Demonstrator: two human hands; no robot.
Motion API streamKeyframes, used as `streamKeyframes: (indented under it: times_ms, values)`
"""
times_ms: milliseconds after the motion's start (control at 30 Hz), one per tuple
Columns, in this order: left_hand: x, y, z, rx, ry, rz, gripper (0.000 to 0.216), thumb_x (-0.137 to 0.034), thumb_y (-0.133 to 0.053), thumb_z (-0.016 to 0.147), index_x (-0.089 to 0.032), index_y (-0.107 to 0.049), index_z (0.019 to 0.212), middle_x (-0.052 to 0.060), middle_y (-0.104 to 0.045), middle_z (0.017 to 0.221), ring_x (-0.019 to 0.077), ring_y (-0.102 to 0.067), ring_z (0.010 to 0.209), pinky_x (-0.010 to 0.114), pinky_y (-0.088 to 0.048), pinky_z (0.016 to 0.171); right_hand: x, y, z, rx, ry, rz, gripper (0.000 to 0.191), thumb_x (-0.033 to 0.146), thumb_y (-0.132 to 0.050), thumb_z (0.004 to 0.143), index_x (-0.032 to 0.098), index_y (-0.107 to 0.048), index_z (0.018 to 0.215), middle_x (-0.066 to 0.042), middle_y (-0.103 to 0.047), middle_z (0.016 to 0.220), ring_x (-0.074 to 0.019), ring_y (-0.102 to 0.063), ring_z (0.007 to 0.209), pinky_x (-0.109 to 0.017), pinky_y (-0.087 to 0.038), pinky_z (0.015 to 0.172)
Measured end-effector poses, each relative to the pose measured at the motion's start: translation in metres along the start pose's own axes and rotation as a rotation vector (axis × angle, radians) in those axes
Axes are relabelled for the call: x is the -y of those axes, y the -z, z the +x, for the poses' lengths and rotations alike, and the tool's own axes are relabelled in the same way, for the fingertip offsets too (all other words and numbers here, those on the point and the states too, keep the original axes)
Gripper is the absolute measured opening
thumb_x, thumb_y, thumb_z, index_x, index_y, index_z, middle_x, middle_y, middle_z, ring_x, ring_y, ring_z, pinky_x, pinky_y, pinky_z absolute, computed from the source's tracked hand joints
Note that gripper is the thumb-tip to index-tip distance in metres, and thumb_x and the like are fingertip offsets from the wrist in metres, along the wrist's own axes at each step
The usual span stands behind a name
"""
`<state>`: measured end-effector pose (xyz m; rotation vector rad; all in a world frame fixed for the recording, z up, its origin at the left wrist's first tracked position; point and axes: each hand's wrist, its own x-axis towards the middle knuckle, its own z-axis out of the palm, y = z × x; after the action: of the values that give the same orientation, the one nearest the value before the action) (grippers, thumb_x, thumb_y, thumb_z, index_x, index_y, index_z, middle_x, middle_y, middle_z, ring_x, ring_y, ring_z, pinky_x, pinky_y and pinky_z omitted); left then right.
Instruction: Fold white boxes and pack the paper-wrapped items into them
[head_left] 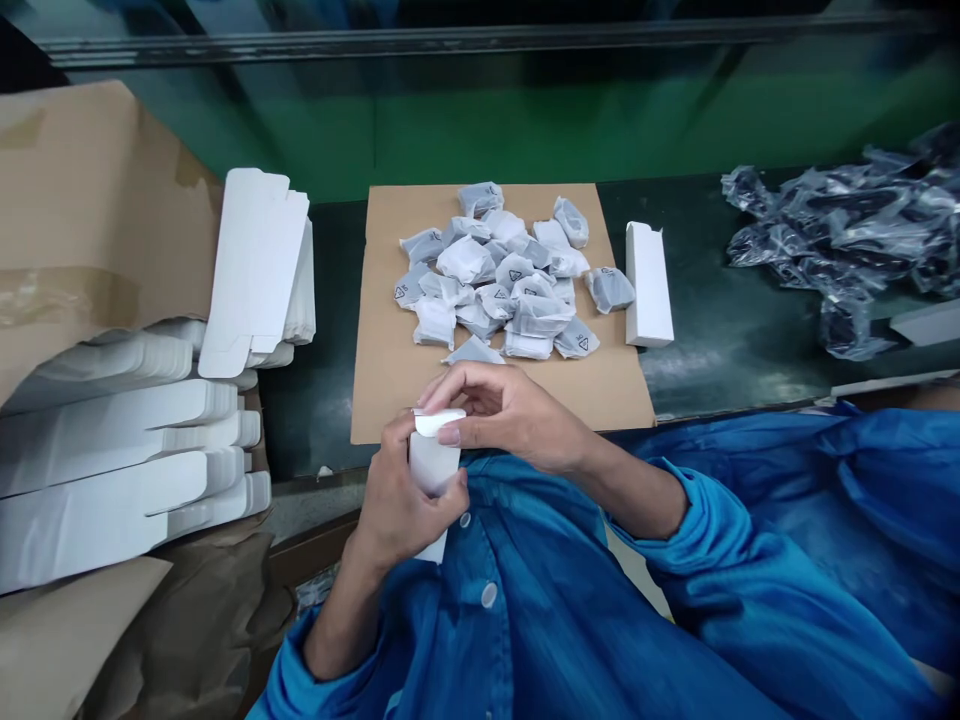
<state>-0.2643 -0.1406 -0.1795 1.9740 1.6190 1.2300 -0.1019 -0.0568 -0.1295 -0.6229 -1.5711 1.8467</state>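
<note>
A narrow white carton [433, 462] stands upright close to my body, with my left hand [401, 505] wrapped round its sides. At its top end my right hand [499, 412] pinches the end flap between thumb and fingers. Part of the carton is hidden behind the left fingers and thumb; what is inside it does not show. Just beyond my hands, a heap of small items in whitish plastic bags [495, 290] lies on a flat cardboard sheet [386, 395].
Another white carton [649, 285] lies right of the sheet. Flattened white cartons [247, 265] are stacked at left beside a large brown cardboard box [97, 210]. Dark items in clear bags [847, 240] lie far right. A person's blue sleeve [862, 480] is at right.
</note>
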Motion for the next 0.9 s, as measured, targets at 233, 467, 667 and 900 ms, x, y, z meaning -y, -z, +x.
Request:
streamKeyframes:
  times_ms: [233,467,667,900]
  values:
    - [0.003,-0.015,-0.010,-0.200,-0.129,-0.058,0.089,-0.026,-0.074,0.073,-0.026,-0.022,0.145,0.009,-0.052,0.116,0.0214,-0.065,0.096,0.033,-0.057,0.073,-0.005,-0.004,-0.004,-0.021,0.032,-0.002,0.023,0.031,-0.074,0.083,0.015,-0.070,0.099,-0.007,-0.069,0.107,-0.0164,-0.065,0.096,-0.029,-0.054,0.081]
    - [0.003,-0.002,-0.015,-0.051,-0.019,0.045,0.095,-0.036,-0.072,0.077,-0.020,-0.017,0.153,0.021,-0.042,0.146,0.0316,-0.055,0.126,0.039,-0.054,0.091,-0.012,-0.018,-0.013,-0.098,0.301,-0.379,0.015,0.023,-0.063,0.092,0.018,-0.074,0.100,-0.007,-0.073,0.115,-0.0177,-0.066,0.111,-0.035,-0.052,0.096]
    - [0.006,0.000,-0.023,0.036,-0.088,0.073,0.092,-0.028,-0.067,0.080,-0.020,-0.015,0.155,0.019,-0.048,0.142,0.0295,-0.059,0.122,0.038,-0.054,0.092,-0.042,-0.035,-0.023,-0.239,0.619,-0.828,0.023,0.022,-0.049,0.098,0.015,-0.071,0.102,-0.010,-0.073,0.111,-0.0165,-0.066,0.102,-0.035,-0.055,0.090]
    - [0.005,0.001,-0.013,-0.379,0.211,-0.230,0.065,-0.031,-0.075,0.075,-0.024,-0.045,0.133,0.010,-0.051,0.131,0.0239,-0.065,0.105,0.038,-0.056,0.090,-0.030,-0.022,-0.016,-0.264,0.592,-1.152,0.048,0.042,-0.044,0.101,0.008,-0.050,0.135,-0.014,-0.062,0.131,-0.0204,-0.054,0.123,-0.036,-0.045,0.104]
